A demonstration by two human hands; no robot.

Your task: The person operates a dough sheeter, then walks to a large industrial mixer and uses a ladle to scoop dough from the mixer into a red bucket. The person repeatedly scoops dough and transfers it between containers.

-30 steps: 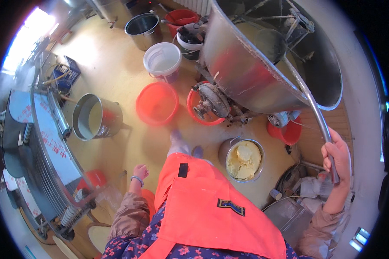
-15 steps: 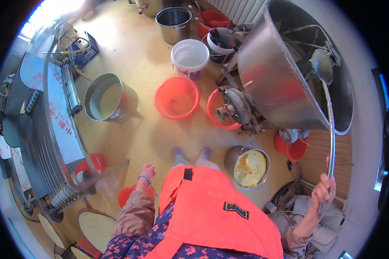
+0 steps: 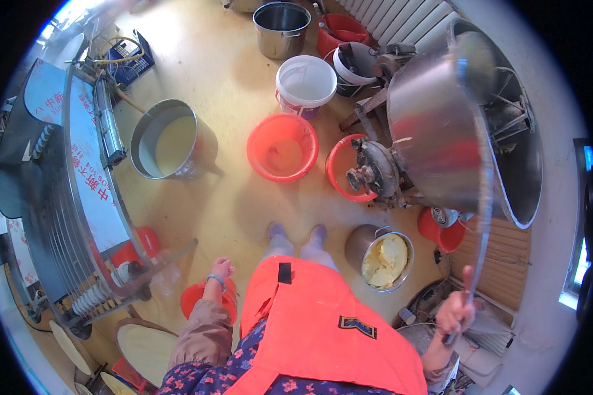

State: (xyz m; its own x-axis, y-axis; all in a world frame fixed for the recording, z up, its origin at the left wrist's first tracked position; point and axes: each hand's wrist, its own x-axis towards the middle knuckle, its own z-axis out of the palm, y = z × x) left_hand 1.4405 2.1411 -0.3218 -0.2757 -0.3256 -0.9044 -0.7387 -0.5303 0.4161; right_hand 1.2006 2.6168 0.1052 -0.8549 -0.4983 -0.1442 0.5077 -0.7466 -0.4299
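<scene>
A long metal ladle [image 3: 485,191] is held upright in my right hand [image 3: 456,312], whose fingers wrap round the lower end of the handle. Its round bowl is smeared by motion and shows in front of the rim and wall of a big tilted steel drum [image 3: 431,125]; whether it holds anything I cannot make out. Inside the drum wire-like stirring arms are visible. My left hand [image 3: 222,268] hangs with curled fingers and nothing seen in it, above a red bucket [image 3: 192,297] on the floor. Left of my right hand stands a steel pot [image 3: 362,247] with a pale yellow mass [image 3: 385,262].
A steel pot [image 3: 207,141] of pale liquid, a red basin [image 3: 282,172], a white bucket [image 3: 306,79] and a dark-insided pot [image 3: 282,45] stand ahead. A motor part [image 3: 375,168] juts beside the drum over another red basin. At left runs a steel roller machine [image 3: 89,164].
The ladle's bowl has come out from inside the drum, moving up and left. My right hand has shifted left and slightly down with it. My left hand stays nearly still; the view has turned slightly.
</scene>
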